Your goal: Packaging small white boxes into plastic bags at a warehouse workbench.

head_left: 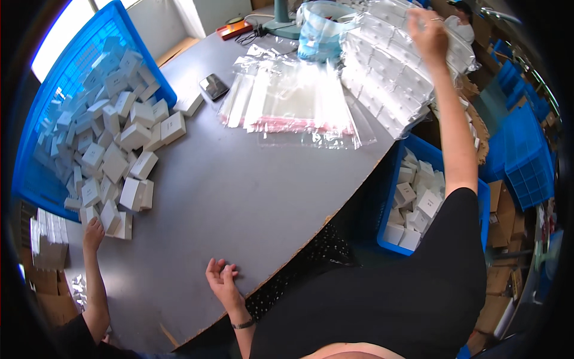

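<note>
My left hand (223, 286) hovers at the table's near edge, palm up, its fingers loosely bent and apart, with nothing in it. My right arm stretches far out to the right. At its end my right hand (429, 37) is over a stack of white boxes wrapped in clear film (388, 72); its fingers are bent but apart, and I see nothing held in them. Between the hands, farther back, lies a pile of clear plastic bags (293, 99) with pinkish edges. On the left, small white boxes (113, 161) spill from a tipped blue crate (140, 42) onto the grey table (227, 185).
A co-worker's hand (94, 234) touches the boxes at left. A phone (213, 87), a blue-tinted bucket (326, 36) and an orange-red device (234, 29) stand toward the back. Below the table's right edge, a blue crate (382, 230) holds more white boxes. Another person (461, 24) is far right.
</note>
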The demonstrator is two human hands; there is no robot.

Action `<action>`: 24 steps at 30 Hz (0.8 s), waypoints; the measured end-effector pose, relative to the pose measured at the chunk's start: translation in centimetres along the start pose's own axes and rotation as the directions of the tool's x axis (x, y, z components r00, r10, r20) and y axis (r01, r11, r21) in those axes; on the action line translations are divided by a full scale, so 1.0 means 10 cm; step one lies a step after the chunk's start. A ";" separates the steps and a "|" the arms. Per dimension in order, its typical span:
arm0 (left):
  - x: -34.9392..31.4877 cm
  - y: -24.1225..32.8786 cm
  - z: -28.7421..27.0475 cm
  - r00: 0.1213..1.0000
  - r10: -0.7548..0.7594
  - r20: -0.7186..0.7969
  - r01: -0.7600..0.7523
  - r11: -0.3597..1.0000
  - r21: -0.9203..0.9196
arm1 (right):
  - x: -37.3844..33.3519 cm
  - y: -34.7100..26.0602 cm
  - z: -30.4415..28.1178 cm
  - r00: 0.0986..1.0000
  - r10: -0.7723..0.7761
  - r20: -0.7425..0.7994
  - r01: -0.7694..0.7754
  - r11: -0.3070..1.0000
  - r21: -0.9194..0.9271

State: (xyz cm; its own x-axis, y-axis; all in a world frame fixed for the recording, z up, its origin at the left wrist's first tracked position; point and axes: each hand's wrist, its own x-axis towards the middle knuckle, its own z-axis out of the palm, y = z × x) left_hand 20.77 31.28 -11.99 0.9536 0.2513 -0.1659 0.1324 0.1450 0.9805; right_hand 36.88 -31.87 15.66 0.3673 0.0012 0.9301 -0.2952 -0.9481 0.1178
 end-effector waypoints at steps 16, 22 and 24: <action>0.00 -0.07 0.09 0.986 0.152 -0.071 -0.154 0.988 -0.012 | -1.83 -1.92 2.44 0.325 0.262 0.909 -0.935 0.233 0.267; -0.04 0.12 0.07 0.997 -0.072 -0.024 0.065 0.976 -0.208 | -1.09 -3.00 0.70 0.684 -0.161 0.712 -0.727 -0.071 0.683; -0.09 0.26 0.19 0.997 -0.072 -0.016 0.053 0.843 -0.536 | -1.40 -3.47 -0.24 0.572 -0.584 0.576 -0.729 -0.040 0.684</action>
State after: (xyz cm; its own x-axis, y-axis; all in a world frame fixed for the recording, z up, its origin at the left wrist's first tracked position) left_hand 20.79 29.59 -9.14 0.9371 0.2553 -0.2380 0.0168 0.6482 0.7613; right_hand 39.83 1.79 -0.63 0.8905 0.3711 0.2630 0.3470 -0.1803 -0.9204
